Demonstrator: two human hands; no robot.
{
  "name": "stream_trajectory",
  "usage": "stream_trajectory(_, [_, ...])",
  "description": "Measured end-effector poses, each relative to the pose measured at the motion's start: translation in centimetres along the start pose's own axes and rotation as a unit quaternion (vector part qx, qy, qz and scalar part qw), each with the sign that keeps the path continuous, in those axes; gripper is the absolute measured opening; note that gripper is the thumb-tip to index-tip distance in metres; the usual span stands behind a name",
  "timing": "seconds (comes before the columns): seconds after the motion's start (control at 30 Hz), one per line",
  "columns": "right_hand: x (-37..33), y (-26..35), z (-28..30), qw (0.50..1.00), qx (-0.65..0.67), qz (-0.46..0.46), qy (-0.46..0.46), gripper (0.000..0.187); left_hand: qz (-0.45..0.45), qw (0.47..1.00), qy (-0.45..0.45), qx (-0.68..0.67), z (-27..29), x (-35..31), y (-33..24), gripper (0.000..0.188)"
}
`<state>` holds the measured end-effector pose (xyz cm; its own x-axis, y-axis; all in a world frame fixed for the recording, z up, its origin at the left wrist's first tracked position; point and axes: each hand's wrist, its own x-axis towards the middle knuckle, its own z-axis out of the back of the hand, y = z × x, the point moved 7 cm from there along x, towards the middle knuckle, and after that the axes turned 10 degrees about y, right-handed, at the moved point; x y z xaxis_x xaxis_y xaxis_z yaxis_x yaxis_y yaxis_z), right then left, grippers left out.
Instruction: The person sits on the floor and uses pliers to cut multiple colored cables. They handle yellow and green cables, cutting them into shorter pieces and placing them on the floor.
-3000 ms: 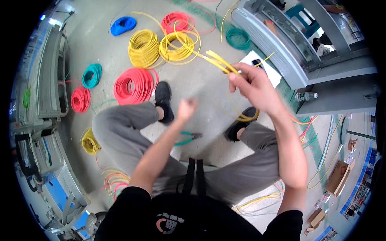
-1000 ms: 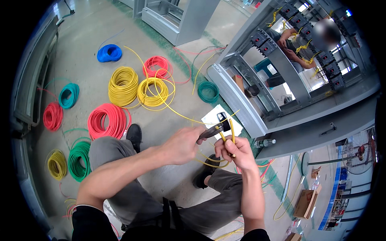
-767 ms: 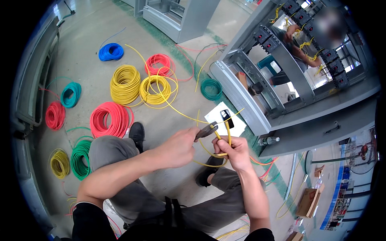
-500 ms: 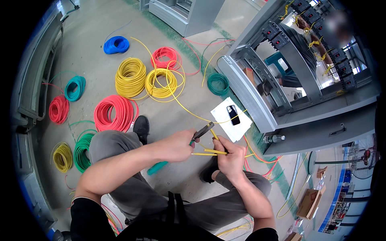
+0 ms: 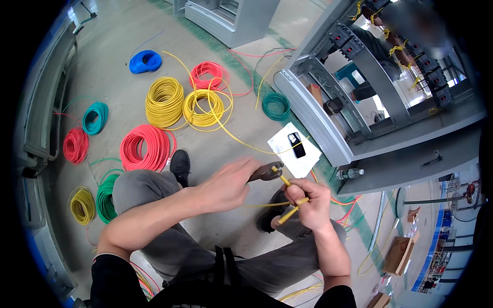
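My left hand (image 5: 231, 186) is closed round a pair of dark-jawed pliers (image 5: 264, 172); their handles are hidden in the fist. The jaws are at the upper end of a yellow wire (image 5: 285, 179), and I cannot tell whether they grip it. My right hand (image 5: 312, 204) pinches this wire, with the thumb on top. Another thick yellow piece (image 5: 291, 211) sticks out of the same hand toward the lower left. A thinner yellow strand (image 5: 267, 205) runs behind, between the two hands.
Coils of yellow wire (image 5: 164, 101), red wire (image 5: 139, 148), green wire (image 5: 106, 198) and blue wire (image 5: 145, 61) lie on the floor. Papers (image 5: 306, 160) with a phone (image 5: 296, 145) lie before a grey cabinet (image 5: 321, 113). A bottle (image 5: 350, 174) lies beside it. Another person is behind the cabinet frame.
The pliers have turned, with their jaws now over the wire's upper end. My right hand has shifted right, and the thick yellow piece in it has swung to point down-left.
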<state>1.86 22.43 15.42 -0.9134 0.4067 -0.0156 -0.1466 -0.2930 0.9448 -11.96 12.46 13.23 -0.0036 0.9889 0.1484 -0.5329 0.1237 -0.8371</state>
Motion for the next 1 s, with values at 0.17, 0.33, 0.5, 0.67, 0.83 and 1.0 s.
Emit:
stream_trajectory(0.17, [-0.4,0.7,0.7,0.985,0.152,-0.039,0.068,0.019,-0.066,0.998,-0.005,0.008,0.0,1.1,-1.8,0.042])
stream_trajectory(0.33, [-0.3,0.7,1.4,0.974,0.215,-0.02,0.069,0.024,-0.056,0.998,0.003,-0.013,-0.2,1.8,-2.6,0.037])
stream_trajectory(0.5, [0.1,-0.1,1.3,0.972,0.232,-0.044,0.014,0.025,-0.064,0.958,-0.202,0.192,1.3,1.9,-3.5,0.038])
stream_trajectory(0.67, [0.2,-0.4,2.0,0.987,0.157,-0.023,-0.004,0.024,0.053,0.959,0.035,-0.276,-0.5,1.9,-2.2,0.044])
stream_trajectory(0.83, [1.3,-0.8,1.5,0.99,0.134,-0.044,0.003,0.026,0.062,0.993,-0.033,-0.091,0.3,1.5,-1.4,0.046])
stream_trajectory(1.0, [1.3,-0.8,1.9,0.992,0.125,-0.015,0.007,0.023,0.063,0.987,-0.107,-0.106,2.6,2.2,-1.5,0.047])
